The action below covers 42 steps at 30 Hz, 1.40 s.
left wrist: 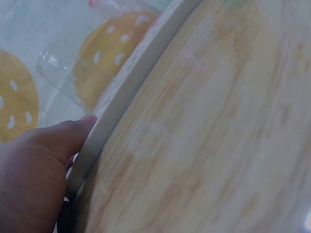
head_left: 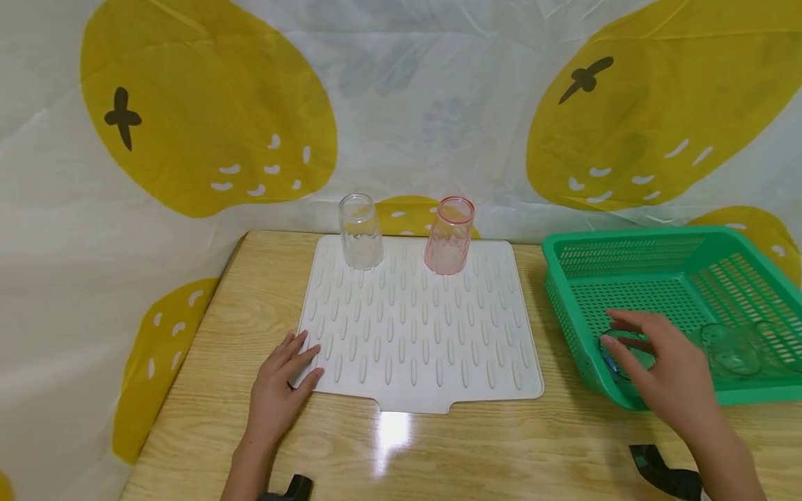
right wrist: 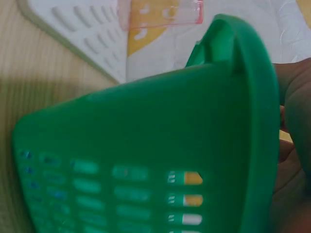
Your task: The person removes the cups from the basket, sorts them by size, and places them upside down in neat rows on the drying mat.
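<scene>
My left hand [head_left: 282,379] rests at the left edge of a white draining mat [head_left: 413,327], fingers spread, fingertips on its ridged surface. The left wrist view shows the thumb [left wrist: 73,133] against the mat's raised edge. Inside the green basket [head_left: 560,327], my right hand [head_left: 670,362] is over a blue-tinted glass [head_left: 610,365], thumb and fingers apart; whether they touch it is unclear. In the right wrist view, the basket's rim hides most of that hand. Upside down at the back of the mat stand a clear glass [head_left: 362,240] and a pink-tinted glass [head_left: 449,240].
More clear greenish glasses [head_left: 729,351] lie on their sides in the basket, right of my hand. The mat and basket sit on a wooden table [head_left: 501,445]. A white cloth [head_left: 432,104] with yellow fruit shapes hangs behind and along the left.
</scene>
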Each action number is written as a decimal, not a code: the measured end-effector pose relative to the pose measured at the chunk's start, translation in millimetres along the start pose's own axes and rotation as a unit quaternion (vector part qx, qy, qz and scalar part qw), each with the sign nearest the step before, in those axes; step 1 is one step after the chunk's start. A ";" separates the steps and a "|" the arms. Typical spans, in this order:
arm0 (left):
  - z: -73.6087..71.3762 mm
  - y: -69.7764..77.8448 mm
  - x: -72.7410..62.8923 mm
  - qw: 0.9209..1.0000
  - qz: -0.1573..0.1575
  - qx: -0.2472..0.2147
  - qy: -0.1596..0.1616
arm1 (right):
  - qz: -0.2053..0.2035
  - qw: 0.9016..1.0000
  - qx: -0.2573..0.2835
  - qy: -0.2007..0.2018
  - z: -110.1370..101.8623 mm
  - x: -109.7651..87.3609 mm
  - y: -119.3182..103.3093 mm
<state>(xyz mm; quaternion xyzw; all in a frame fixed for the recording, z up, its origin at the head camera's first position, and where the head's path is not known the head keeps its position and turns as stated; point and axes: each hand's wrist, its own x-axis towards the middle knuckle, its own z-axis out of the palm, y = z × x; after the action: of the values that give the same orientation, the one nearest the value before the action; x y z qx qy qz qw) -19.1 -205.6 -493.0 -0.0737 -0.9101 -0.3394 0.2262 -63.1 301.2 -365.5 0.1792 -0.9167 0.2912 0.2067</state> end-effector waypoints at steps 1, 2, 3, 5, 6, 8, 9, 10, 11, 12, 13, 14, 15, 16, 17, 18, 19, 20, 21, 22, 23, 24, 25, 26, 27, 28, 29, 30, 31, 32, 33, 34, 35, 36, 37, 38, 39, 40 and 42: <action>-0.1 0.2 0.0 1.000 0.000 -0.001 -0.001 | 0.000 1.000 -0.002 -0.001 -0.1 -2.1 0.9; -0.2 0.3 -0.1 1.000 0.000 -0.002 -0.002 | 0.000 1.000 -0.006 -0.001 -0.2 -4.0 1.9; -0.3 0.3 -0.2 1.000 -0.001 -0.003 -0.002 | 0.002 1.000 -0.007 0.000 -0.3 -5.8 2.8; -0.4 0.1 -0.8 1.000 -0.003 -0.004 -0.003 | 0.006 1.000 -0.013 -0.002 -0.3 -8.3 4.7; -0.5 -0.1 -1.1 1.000 -0.005 -0.005 -0.003 | 0.007 1.000 -0.017 -0.004 -0.3 -9.2 5.6; -0.7 -0.4 -1.6 1.000 -0.006 -0.006 -0.002 | 0.007 1.000 -0.023 -0.008 -0.1 -10.6 7.4; -0.7 -0.5 -1.6 1.000 -0.007 -0.006 -0.001 | 0.006 1.000 -0.025 -0.010 0.0 -11.0 8.3; -0.7 -0.7 -1.7 1.000 -0.006 -0.006 -0.001 | 0.004 0.999 -0.031 -0.012 0.0 -11.4 9.2; -0.6 -0.7 -1.6 1.000 -0.006 -0.006 -0.001 | 0.003 0.999 -0.034 -0.014 0.0 -11.9 10.1; -0.4 -0.7 -1.5 1.000 -0.005 -0.006 0.000 | 0.001 0.999 -0.037 -0.015 -0.2 -12.2 10.8; -0.2 -0.7 -1.4 1.000 -0.004 -0.006 0.000 | -0.001 0.999 -0.040 -0.016 -0.4 -12.6 11.6; -0.1 -0.7 -1.3 1.000 -0.003 -0.005 0.001 | -0.003 0.999 -0.044 -0.018 -0.6 -12.9 12.5; 0.1 -0.6 -1.2 1.000 -0.003 -0.005 0.001 | -0.005 0.999 -0.048 -0.019 -0.8 -13.2 13.3; 0.3 -0.6 -1.0 1.000 -0.002 -0.005 0.001 | -0.006 0.998 -0.052 -0.022 -1.1 -13.5 14.1; 0.3 -0.4 -0.9 1.000 -0.002 -0.005 0.002 | -0.010 0.998 -0.057 -0.022 -1.4 -13.7 15.0; 0.4 -0.3 -0.7 1.000 -0.002 -0.005 0.002 | -0.014 0.998 -0.064 -0.023 -1.7 -13.7 16.1; 0.4 -0.2 -0.5 1.000 -0.002 -0.006 0.002 | -0.018 0.997 -0.070 -0.024 -2.1 -13.7 17.3; 0.4 0.0 -0.4 1.000 -0.003 -0.007 0.001 | -0.023 0.996 -0.077 -0.025 -2.4 -13.6 18.3; 0.4 0.1 -0.3 1.000 -0.003 -0.007 0.001 | -0.025 0.996 -0.084 -0.028 -2.8 -13.3 19.4; 0.3 0.2 -0.2 1.000 -0.003 -0.007 0.001 | -0.026 0.995 -0.090 -0.033 -3.3 -13.1 20.4; 0.3 0.3 -0.2 1.000 -0.003 -0.007 0.001 | -0.027 0.994 -0.095 -0.038 -3.8 -12.9 21.4; 0.3 0.3 -0.2 1.000 -0.003 -0.007 0.001 | -0.022 0.994 -0.097 -0.048 -4.5 -12.7 22.0; 0.3 0.4 -0.3 1.000 -0.003 -0.006 0.001 | -0.016 0.993 -0.097 -0.058 -5.1 -12.7 22.4; 0.4 0.5 -0.3 1.000 -0.002 -0.005 0.001 | -0.010 0.993 -0.097 -0.068 -5.8 -12.5 22.7; 0.4 0.6 -0.3 1.000 -0.001 -0.004 0.001 | -0.003 0.992 -0.095 -0.078 -6.5 -12.3 23.0; 0.4 0.8 -0.2 1.000 -0.001 -0.004 0.001 | 0.003 0.992 -0.094 -0.087 -7.3 -12.2 23.2; 0.5 0.9 -0.1 1.000 0.000 -0.004 0.001 | 0.007 0.991 -0.092 -0.093 -8.0 -11.9 23.4; 0.5 1.0 0.0 1.000 0.001 -0.005 0.002 | 0.012 0.991 -0.091 -0.100 -8.6 -11.4 23.7; 0.5 1.2 0.1 1.000 0.002 -0.005 0.002 | 0.015 0.990 -0.092 -0.105 -9.2 -10.9 24.2; 0.5 1.3 0.2 1.000 0.002 -0.005 0.002 | 0.017 0.990 -0.092 -0.110 -9.7 -10.4 24.8; 0.5 1.3 0.3 1.000 0.002 -0.005 0.002 | 0.018 0.989 -0.092 -0.114 -10.2 -10.0 25.4; 0.5 1.3 0.4 1.000 0.002 -0.004 0.001 | 0.019 0.988 -0.092 -0.119 -10.6 -9.6 26.2; 0.5 1.4 0.4 1.000 0.001 -0.003 0.001 | 0.017 0.988 -0.092 -0.123 -10.7 -9.4 27.0; 0.6 1.4 0.5 1.000 0.000 -0.002 0.000 | 0.015 0.987 -0.094 -0.127 -10.7 -9.2 27.9; 0.4 1.5 0.5 1.000 0.000 -0.002 0.000 | 0.008 0.987 -0.096 -0.130 -10.6 -8.7 28.9; 0.2 1.7 0.5 1.000 -0.001 -0.002 -0.001 | -0.001 0.987 -0.097 -0.131 -10.3 -8.2 29.9; 0.1 1.8 0.5 1.000 -0.002 -0.003 -0.002 | -0.009 0.986 -0.095 -0.133 -10.3 -7.5 30.9; -0.1 2.1 0.5 1.000 -0.002 -0.003 -0.002 | -0.017 0.986 -0.094 -0.135 -10.3 -6.7 31.8; -0.5 2.5 0.4 1.000 -0.004 -0.003 -0.002 | -0.031 0.985 -0.093 -0.139 -10.1 -5.5 33.5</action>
<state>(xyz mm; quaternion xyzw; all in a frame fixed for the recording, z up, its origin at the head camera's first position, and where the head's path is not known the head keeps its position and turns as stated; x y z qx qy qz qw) -18.5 -204.1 -491.0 -0.0718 -0.9097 -0.3427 0.2232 -70.8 334.2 -376.0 0.2263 -0.9536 0.1701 0.1022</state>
